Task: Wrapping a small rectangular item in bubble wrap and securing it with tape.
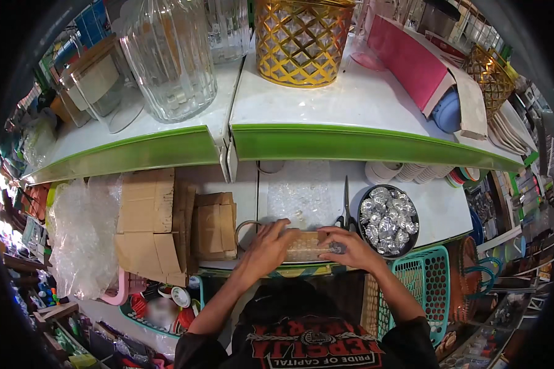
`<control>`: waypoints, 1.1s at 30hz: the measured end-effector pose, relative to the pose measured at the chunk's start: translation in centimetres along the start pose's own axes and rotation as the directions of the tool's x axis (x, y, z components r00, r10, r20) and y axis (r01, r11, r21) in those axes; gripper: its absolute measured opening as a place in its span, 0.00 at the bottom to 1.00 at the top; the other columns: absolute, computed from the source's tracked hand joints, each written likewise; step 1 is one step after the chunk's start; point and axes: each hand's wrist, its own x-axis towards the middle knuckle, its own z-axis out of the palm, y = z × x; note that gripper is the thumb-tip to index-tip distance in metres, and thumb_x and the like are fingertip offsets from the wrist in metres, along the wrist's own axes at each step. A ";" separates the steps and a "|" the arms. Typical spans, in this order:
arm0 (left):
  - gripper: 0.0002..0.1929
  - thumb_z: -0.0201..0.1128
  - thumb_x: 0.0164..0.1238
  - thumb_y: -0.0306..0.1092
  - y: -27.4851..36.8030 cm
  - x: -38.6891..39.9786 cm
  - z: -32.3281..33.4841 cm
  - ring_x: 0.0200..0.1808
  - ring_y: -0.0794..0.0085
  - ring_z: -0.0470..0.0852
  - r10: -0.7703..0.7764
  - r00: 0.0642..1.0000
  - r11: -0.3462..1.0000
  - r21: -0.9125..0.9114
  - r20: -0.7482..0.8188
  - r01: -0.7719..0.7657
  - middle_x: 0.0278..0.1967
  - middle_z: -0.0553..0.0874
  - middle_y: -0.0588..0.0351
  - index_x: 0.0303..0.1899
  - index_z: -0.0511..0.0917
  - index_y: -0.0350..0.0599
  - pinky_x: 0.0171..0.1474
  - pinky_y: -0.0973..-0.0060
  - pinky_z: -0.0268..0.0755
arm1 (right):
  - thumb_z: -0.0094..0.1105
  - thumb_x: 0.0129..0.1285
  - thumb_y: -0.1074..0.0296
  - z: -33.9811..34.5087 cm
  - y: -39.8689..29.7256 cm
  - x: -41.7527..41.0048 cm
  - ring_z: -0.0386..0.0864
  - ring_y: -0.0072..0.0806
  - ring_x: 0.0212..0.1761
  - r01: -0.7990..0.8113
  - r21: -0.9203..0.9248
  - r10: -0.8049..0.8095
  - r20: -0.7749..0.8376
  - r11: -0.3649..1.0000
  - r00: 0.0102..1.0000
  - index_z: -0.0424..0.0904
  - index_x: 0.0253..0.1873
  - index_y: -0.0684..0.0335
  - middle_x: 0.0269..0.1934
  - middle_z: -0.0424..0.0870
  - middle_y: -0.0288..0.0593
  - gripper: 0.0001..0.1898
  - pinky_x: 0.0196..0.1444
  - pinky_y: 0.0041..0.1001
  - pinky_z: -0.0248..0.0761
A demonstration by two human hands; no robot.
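A bundle wrapped in bubble wrap, with brown cardboard showing through point(303, 246), lies at the front edge of the white shelf before me. My left hand point(270, 244) lies over its left end, with the fingers pointing away from me. At the other end, the thumb and fingers of my right hand point(348, 246) grip it around a greyish tip. Beyond the bundle a sheet of bubble wrap point(300, 193) is spread flat. Scissors point(346, 205) with dark handles lie just past my right hand. Left of my left hand is a roll of tape point(247, 230), partly hidden.
A black bowl of silvery fluted pieces point(388, 221) stands at right. Folded cardboard point(147, 226) and bunched bubble wrap point(83, 235) crowd the left. Overhead juts a green-edged upper shelf point(351, 143) with glass jars point(171, 64) and a gold lattice container point(302, 46). A turquoise basket point(420, 290) is below right.
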 end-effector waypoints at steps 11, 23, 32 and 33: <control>0.26 0.66 0.62 0.38 2.1 -1.4 1.7 0.60 0.59 0.74 0.226 0.973 0.881 0.434 -0.037 -0.188 0.55 0.78 0.51 0.62 0.76 0.42 0.63 0.57 0.65 | 0.73 0.61 0.69 -1.3 -0.2 1.8 0.78 0.46 0.65 -0.028 0.034 0.028 0.028 0.999 0.999 0.81 0.49 0.64 0.62 0.80 0.51 0.14 0.65 0.37 0.71; 0.29 0.64 0.60 0.33 -0.6 0.4 2.5 0.60 0.59 0.75 0.237 0.971 0.852 0.488 -0.037 -0.189 0.60 0.77 0.49 0.65 0.72 0.40 0.64 0.59 0.64 | 0.71 0.62 0.57 -1.7 -0.8 2.5 0.77 0.44 0.57 0.087 -0.466 -0.111 -0.025 0.881 0.994 0.82 0.56 0.62 0.54 0.80 0.45 0.21 0.62 0.37 0.70; 0.30 0.67 0.62 0.36 -0.8 1.0 1.7 0.58 0.57 0.75 0.226 0.974 0.889 0.405 0.014 -0.212 0.60 0.78 0.49 0.65 0.71 0.39 0.62 0.61 0.64 | 0.75 0.56 0.52 0.3 -0.6 2.1 0.81 0.45 0.52 0.066 -0.539 -0.157 -0.125 0.840 0.980 0.80 0.58 0.64 0.51 0.81 0.48 0.30 0.55 0.38 0.76; 0.30 0.67 0.62 0.36 -0.8 1.0 1.5 0.58 0.57 0.75 0.226 0.974 0.889 0.405 0.016 -0.213 0.60 0.78 0.49 0.65 0.71 0.39 0.62 0.61 0.64 | 0.75 0.55 0.52 0.2 -0.5 2.1 0.81 0.46 0.50 0.081 -0.553 -0.178 -0.125 0.829 0.976 0.81 0.58 0.65 0.50 0.81 0.48 0.30 0.54 0.38 0.76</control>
